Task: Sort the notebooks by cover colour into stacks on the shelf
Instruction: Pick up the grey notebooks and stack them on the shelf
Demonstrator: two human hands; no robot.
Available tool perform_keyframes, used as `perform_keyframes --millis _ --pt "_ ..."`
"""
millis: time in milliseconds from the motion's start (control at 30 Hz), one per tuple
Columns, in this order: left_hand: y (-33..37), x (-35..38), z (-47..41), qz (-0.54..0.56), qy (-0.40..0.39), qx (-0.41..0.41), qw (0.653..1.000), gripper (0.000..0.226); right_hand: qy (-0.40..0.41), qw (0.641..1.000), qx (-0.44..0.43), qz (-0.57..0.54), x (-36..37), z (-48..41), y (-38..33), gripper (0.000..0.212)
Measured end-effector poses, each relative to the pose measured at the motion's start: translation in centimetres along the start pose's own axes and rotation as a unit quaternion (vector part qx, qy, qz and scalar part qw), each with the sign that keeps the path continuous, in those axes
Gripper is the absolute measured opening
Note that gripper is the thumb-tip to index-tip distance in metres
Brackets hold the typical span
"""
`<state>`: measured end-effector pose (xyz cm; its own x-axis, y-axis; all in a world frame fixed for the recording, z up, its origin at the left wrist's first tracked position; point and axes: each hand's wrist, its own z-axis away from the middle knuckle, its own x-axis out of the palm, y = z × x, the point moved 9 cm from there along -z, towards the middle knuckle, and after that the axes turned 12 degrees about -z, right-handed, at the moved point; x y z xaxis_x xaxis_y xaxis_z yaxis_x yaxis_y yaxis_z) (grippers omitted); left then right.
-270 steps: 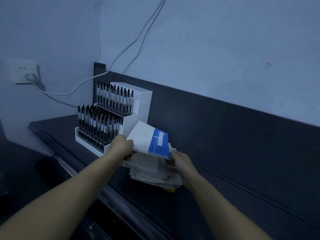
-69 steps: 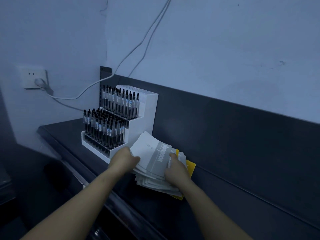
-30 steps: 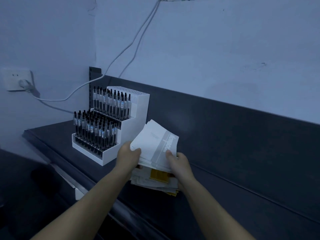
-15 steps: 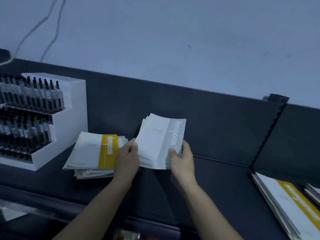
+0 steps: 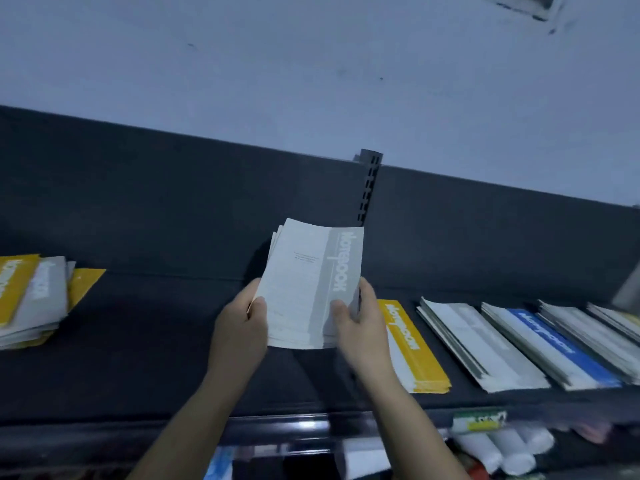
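I hold a small bundle of grey-banded notebooks [image 5: 304, 282] in both hands, lifted clear above the middle of the dark shelf [image 5: 138, 358] and tilted up toward me. My left hand [image 5: 240, 329] grips the bundle's left edge with the thumb laid on the white part of the top cover. My right hand [image 5: 362, 327] grips the right edge with the thumb on the grey band. The fingers [image 5: 367, 296] of both hands are curled round behind the bundle, so they are closed on it. At the far left of the shelf lies a loose mixed pile [image 5: 34, 299], with yellow and grey covers fanned over one another. Just right of my right wrist lies a yellow stack [image 5: 412, 348], partly hidden by my arm. Beside that is a grey stack [image 5: 474, 341], then a blue stack [image 5: 554, 344], and past it more pale covers too blurred to sort out. A slotted post [image 5: 369, 181] stands at the shelf's back panel behind the bundle. Under the front rail, white tubes [image 5: 502, 448] lie below a green and yellow label [image 5: 479, 419].
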<state>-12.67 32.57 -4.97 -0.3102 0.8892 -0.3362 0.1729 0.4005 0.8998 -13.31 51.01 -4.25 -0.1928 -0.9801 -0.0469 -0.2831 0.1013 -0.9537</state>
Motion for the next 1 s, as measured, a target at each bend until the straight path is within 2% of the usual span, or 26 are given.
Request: perform_keyframes --millis 233,433,567,667,867,1000 --pt "4.0 10.5 3.7 -0.008 -0.071 0.014 0.997 0.045 0.011 0.998 0.018 0.051 -12.0 0.2 1.1 0.032" --pt "5.9 17.1 4.8 -0.019 -0.117 0.048 0.992 0.048 0.029 0.994 0.044 0.093 -18.8 -0.6 3.0 0.032" --pt "6.4 20.6 4.6 -0.063 -0.139 0.078 0.985 0.042 0.057 0.988 0.067 0.13 -21.9 -1.3 4.2 0.044" --pt "7.0 23.1 4.6 -0.13 -0.151 0.095 0.975 0.047 0.068 0.984 0.069 0.148 -24.2 -1.9 4.4 0.021" --pt "9.5 27.2 5.2 -0.197 -0.151 0.123 0.961 0.038 0.068 0.972 0.066 0.216 -28.6 -3.7 6.1 0.015" --pt "9.9 30.3 5.4 -0.248 -0.15 0.113 0.95 0.053 0.045 0.957 0.077 0.275 -31.0 -5.7 7.4 0.012"
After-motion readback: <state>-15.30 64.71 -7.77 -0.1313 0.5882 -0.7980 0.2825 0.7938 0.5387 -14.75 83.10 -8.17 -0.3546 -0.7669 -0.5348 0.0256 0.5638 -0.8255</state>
